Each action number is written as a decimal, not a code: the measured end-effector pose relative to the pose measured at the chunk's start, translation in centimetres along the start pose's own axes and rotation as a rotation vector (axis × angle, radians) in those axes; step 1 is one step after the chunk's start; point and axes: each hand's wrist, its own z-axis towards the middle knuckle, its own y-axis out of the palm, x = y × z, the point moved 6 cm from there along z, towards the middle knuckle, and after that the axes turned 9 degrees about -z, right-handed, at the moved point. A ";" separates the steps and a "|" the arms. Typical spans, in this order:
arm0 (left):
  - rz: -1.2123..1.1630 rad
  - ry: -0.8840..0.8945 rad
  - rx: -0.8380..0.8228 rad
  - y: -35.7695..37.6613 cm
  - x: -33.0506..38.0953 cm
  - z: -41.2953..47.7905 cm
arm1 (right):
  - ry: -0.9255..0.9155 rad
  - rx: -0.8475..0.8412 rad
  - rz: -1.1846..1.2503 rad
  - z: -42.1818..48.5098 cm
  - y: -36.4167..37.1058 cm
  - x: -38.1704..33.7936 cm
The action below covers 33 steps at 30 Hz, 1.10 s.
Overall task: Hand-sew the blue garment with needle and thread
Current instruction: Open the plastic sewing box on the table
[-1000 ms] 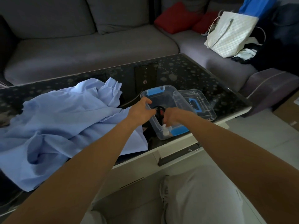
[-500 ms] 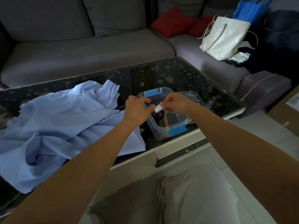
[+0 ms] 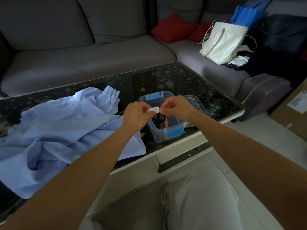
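Hands meet over the clear plastic box (image 3: 156,136). Your left hand (image 3: 136,116) has its grip closed round the left end of a small white thread spool (image 3: 153,110), fingers curled about it. Your right hand (image 3: 178,107) pinches narrowly at the spool's right end; whether that grip has the thread tail or only the spool's rim is too fine to tell. The spool is held in the air above the open box, touching nothing but your fingers.

The box stands on the dark speckled glass surface (image 3: 191,83) near its front edge, blue latches at both ends, its clear lid (image 3: 196,103) lying just beside it on the right. Something dark and an orange-handled item lie inside.

The blue garment (image 3: 58,130) lies crumpled on the left of the surface, its near edge draped over the front and its right edge just beside the box.

On the grey sofa (image 3: 91,60) behind are red cushions (image 3: 172,28), a white patterned tote (image 3: 221,45) and a blue bag (image 3: 249,14). A cardboard carton (image 3: 290,123) at far right bears a white label (image 3: 298,103); its print is unreadable.
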 end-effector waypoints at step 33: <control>-0.503 -0.603 0.060 5.0 -4.5 -0.2 | 0.569 0.081 -0.157 -4.1 0.5 13.4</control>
